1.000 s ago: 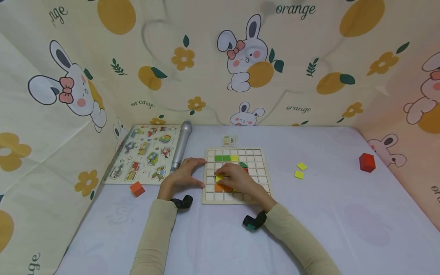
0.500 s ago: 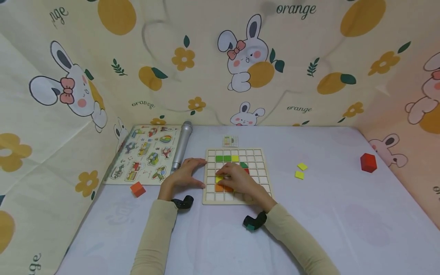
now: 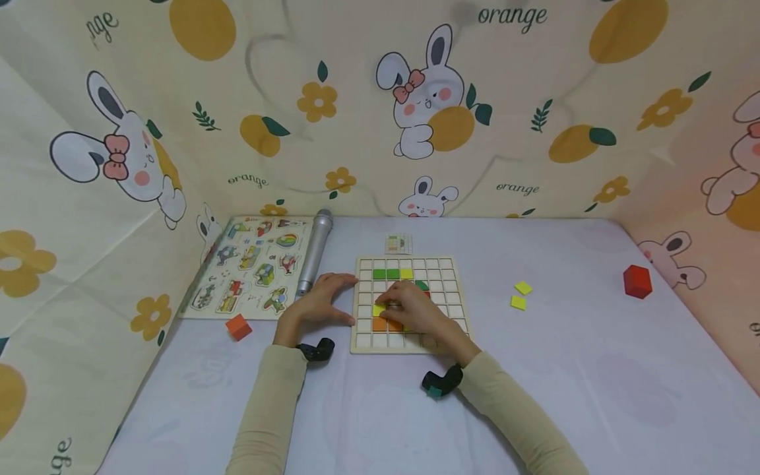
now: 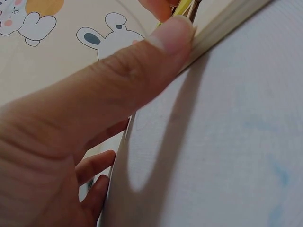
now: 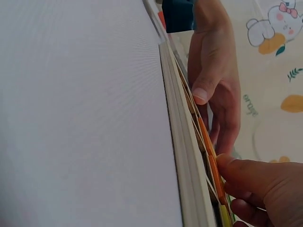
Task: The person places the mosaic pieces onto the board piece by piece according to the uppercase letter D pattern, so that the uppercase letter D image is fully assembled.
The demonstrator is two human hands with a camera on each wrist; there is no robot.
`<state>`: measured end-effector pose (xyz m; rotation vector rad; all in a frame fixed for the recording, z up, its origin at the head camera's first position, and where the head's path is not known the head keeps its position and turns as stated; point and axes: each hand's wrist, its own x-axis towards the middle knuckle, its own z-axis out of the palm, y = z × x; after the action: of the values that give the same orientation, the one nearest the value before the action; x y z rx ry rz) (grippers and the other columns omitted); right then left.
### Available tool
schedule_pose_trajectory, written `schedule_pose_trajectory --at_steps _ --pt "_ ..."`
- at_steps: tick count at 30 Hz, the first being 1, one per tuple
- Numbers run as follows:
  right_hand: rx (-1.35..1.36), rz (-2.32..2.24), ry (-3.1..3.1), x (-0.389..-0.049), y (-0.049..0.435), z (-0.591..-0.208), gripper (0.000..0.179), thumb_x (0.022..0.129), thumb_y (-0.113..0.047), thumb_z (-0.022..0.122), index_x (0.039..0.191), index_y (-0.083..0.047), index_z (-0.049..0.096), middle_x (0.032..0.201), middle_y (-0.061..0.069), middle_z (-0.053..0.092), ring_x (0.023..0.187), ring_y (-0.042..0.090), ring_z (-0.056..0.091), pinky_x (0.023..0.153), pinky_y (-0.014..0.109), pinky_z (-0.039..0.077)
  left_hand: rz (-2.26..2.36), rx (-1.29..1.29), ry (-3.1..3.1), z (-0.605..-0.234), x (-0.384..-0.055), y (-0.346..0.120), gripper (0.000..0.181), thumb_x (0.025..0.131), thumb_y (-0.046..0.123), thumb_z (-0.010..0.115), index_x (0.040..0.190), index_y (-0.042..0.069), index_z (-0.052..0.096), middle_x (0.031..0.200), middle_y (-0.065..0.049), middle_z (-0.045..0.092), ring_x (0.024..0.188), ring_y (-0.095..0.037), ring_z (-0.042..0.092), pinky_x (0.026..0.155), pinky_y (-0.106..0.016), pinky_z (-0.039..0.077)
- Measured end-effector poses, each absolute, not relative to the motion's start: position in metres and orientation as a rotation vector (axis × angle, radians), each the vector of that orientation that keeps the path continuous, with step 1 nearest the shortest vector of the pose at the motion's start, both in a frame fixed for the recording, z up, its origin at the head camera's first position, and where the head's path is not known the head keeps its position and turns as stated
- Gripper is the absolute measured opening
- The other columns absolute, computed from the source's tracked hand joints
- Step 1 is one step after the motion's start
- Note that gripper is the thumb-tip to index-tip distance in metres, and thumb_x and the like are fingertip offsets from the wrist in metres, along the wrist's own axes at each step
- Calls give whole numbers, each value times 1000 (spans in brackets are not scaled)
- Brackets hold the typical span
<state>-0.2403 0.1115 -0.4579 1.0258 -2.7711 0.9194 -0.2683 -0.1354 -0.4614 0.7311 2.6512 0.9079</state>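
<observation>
A wooden grid board (image 3: 368, 349) lies on the table with flat coloured tiles in its squares. My left hand (image 3: 320, 305) rests against the board's left edge, thumb and fingers spread apart. My right hand (image 3: 418, 311) reaches over the board, thumb and index finger pinching at a yellow tile (image 3: 377, 309) in its left part. Two orange tiles (image 3: 379, 324) sit just below. Green tiles (image 3: 386, 274) and another yellow tile (image 3: 406, 274) fill part of an upper row. Beside the right knuckles show a green curved piece (image 3: 422, 285) and some red. The hand hides several squares.
Two loose yellow tiles (image 3: 518, 303) lie right of the board, and a red block (image 3: 638, 282) farther right. Behind the board is a small pattern card (image 3: 398, 244). To the left are a picture puzzle board (image 3: 249, 264), a silver microphone-like stick (image 3: 315, 251) and an orange cube (image 3: 239, 327).
Hardly anything differs. The right fingertips shift very slightly at the yellow tile; the left hand stays at the board's edge.
</observation>
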Motion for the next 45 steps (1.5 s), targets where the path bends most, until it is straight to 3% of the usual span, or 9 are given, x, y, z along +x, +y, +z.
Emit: schedule_pose_trajectory --at_steps 11,24,37,45 --pt "989 969 -2805 -242 123 -450 23 85 -19 69 106 -11 70 103 -3 64 95 13 51 84 30 46 919 727 2652 -458 -265 -133 87 64 35 84 138 15 43 147 -5 36 137 -28 20 114 -47 17" --pt "872 1117 -2706 -238 191 -431 31 81 -13 72 110 -5 66 106 10 62 95 29 57 80 46 53 928 727 2655 -457 -264 -134 88 64 35 85 138 14 44 147 -5 36 136 -28 22 114 -47 19" --pt "698 962 -2694 -226 288 -436 33 78 -11 75 109 -4 66 101 11 65 88 24 57 71 36 50 940 698 2651 -455 -260 -133 87 64 34 84 139 15 43 147 -2 35 136 -26 21 113 -45 21" --pt "482 917 -2890 -219 326 -438 46 75 -20 78 115 -3 64 104 12 62 90 25 53 75 35 49 941 687 2656 -455 -259 -133 88 64 34 84 139 15 43 147 -2 35 136 -25 21 114 -45 20"
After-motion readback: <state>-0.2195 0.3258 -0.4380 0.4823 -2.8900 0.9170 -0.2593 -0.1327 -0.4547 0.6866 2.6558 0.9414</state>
